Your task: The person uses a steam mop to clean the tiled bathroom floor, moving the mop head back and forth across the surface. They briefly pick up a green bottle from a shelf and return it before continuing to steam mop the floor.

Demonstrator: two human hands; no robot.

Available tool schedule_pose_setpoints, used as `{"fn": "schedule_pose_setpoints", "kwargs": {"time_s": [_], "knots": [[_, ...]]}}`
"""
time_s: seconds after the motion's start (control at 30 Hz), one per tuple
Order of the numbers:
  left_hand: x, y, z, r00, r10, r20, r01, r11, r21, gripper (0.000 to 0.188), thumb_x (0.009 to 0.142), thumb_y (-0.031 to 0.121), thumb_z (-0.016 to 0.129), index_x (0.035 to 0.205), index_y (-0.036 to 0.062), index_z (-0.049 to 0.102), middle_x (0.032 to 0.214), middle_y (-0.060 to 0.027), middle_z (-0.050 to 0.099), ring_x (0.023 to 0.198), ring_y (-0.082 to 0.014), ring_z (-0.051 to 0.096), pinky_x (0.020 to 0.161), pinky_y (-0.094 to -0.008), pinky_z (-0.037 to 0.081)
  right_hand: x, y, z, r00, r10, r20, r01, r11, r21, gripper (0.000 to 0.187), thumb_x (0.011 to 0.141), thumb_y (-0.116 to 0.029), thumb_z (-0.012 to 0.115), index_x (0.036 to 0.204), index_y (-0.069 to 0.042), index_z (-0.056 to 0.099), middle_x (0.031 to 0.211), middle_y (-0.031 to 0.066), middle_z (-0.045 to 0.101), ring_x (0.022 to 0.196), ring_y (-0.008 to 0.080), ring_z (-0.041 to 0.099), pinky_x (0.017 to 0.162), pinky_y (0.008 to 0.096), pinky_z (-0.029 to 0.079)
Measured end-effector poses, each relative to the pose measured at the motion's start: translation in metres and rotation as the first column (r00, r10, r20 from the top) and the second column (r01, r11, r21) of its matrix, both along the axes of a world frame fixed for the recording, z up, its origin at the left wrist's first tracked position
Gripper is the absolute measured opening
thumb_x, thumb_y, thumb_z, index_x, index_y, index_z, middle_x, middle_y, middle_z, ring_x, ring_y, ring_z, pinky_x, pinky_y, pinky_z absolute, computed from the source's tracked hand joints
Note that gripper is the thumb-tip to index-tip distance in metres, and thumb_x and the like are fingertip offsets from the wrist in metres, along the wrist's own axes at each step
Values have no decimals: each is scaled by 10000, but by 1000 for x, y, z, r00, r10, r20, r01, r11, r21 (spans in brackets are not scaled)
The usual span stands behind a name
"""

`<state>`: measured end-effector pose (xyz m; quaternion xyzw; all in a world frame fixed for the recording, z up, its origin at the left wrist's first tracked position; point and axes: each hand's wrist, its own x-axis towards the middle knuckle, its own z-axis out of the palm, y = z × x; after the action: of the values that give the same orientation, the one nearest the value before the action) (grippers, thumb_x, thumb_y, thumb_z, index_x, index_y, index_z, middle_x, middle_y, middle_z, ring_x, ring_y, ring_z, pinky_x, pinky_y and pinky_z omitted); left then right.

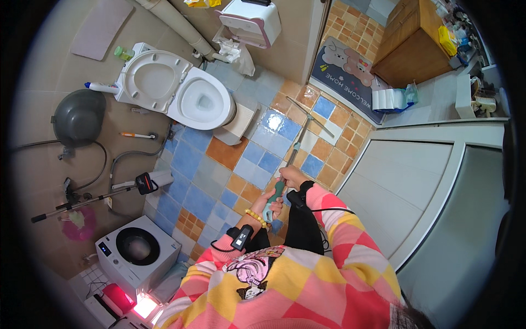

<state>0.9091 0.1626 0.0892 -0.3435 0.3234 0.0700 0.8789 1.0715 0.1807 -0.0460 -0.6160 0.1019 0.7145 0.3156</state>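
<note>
Both of my hands grip a floor squeegee by its green handle. My left hand, with a yellow bead bracelet at the wrist, is closed round the lower end of the grip. Further up, where the handle meets the pole, my right hand is closed round it. The pole slants away from me toward the doorway. Its long thin blade lies across the wet-looking blue, white and orange tiles, near the door mat.
A white toilet with its lid up stands at the far left, a small step stool beside it. At near left is a washing machine. A grey mat lies past the threshold. The white door stands along my right.
</note>
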Motion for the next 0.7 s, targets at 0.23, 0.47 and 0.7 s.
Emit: {"fn": "schedule_pose_setpoints", "kwargs": {"time_s": [0.23,0.47,0.7], "knots": [[-113,-58,-5,998,57,-36,-57,998,-6,316,946,287,573,1062,0,506,753,-44,494,557,-82,429,457,-204,354,-118,-39,-22,963,263,52,-257,962,-96,204,874,-37,490,1056,44,448,848,222,564,686,349,648,497,490,537],[-270,-127,-1,998,63,-8,-63,998,-10,323,935,282,584,1062,-2,500,768,-41,503,534,-79,438,463,-217,378,-284,-123,-67,989,150,-6,-150,989,0,106,871,-65,514,888,38,498,690,160,519,572,278,573,477,455,494],[-389,-178,45,991,71,-115,-79,995,-65,290,942,264,572,1005,-11,508,732,-52,501,524,-91,424,456,-221,370,-428,-204,-109,872,474,121,-474,757,451,119,846,-75,604,872,1,517,701,109,513,639,254,581,532,461,501]]}}
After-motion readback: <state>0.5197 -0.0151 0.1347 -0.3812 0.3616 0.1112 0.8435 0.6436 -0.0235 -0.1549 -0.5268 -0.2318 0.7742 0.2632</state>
